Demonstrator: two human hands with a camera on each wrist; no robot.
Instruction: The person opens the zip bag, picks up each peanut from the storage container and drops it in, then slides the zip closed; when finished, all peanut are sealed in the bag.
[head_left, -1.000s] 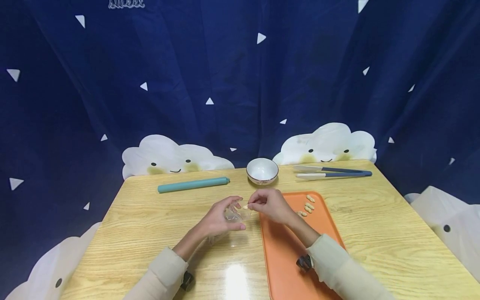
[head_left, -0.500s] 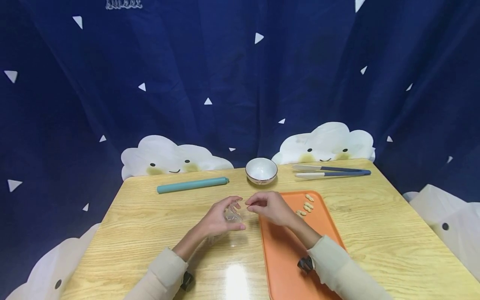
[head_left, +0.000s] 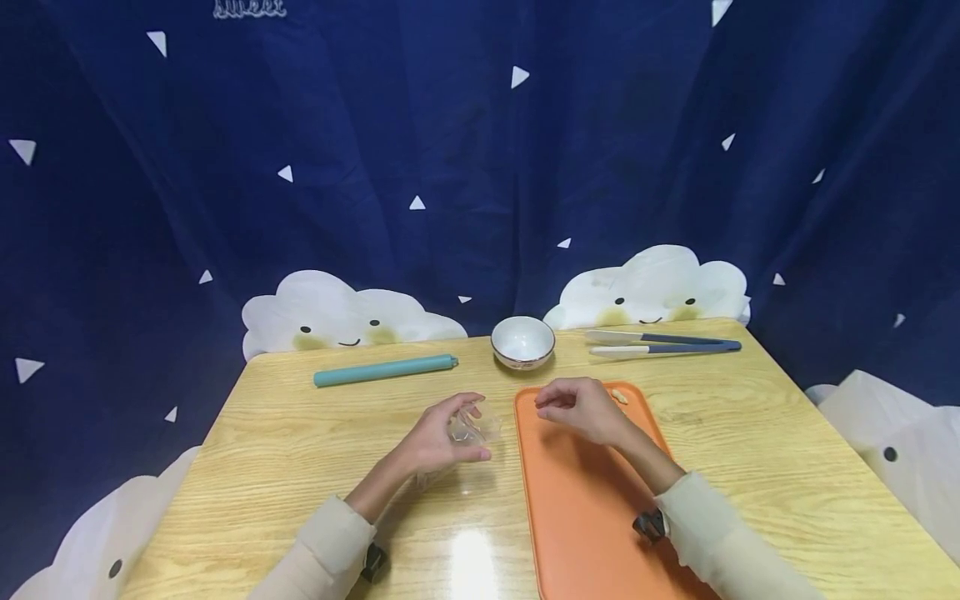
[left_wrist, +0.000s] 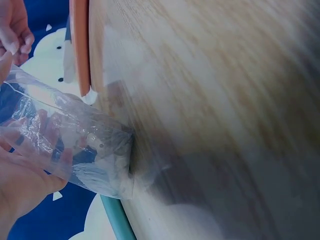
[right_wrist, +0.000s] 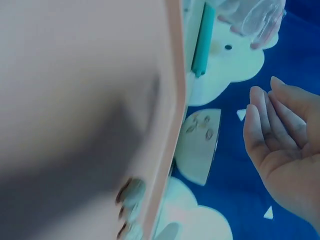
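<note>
My left hand [head_left: 435, 437] holds a clear plastic bag [left_wrist: 75, 145] above the table, thumb and fingers curved around it to spread its mouth. What lies inside the bag is hard to make out through the shiny film. Over the orange tray [head_left: 570, 517], my right hand [head_left: 581, 408] hovers with loosely bent fingers and nothing between them. Unshelled peanuts [right_wrist: 131, 192] lie on the tray near its far edge. In the head view one peanut [head_left: 619, 397] shows past the right hand, which covers the others.
Behind the hands stands a white bowl [head_left: 523, 343] with a dark rim. A teal rod [head_left: 386, 370] lies at the back left of the wooden table [head_left: 255, 467]. Blue tongs with pale tips [head_left: 690, 347] lie at the back right. A dark blue curtain [head_left: 450, 150] hangs behind.
My right hand pinched a peanut at the bag's mouth and let it go there. Now emptied, it has moved right over the tray. The left hand and bag have stayed put.
</note>
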